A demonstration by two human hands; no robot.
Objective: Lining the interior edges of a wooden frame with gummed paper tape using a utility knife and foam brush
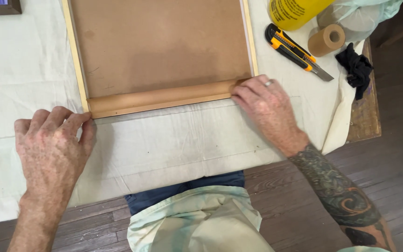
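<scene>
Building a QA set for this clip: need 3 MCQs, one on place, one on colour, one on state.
1. Where does the utility knife lie?
A. right of the frame
B. on the backing board
C. on the floor

2. What colour is the tape roll?
A. blue
B. brown
C. white

3. How are the hands placed?
A. both lifted off the table
B. one at each near corner of the frame
C. both gripping the knife

Answers:
1 A, it rests on the white cloth beside the frame.
2 B, the roll is brown.
3 B, the left hand touches the left corner, the right hand the right corner.
</scene>
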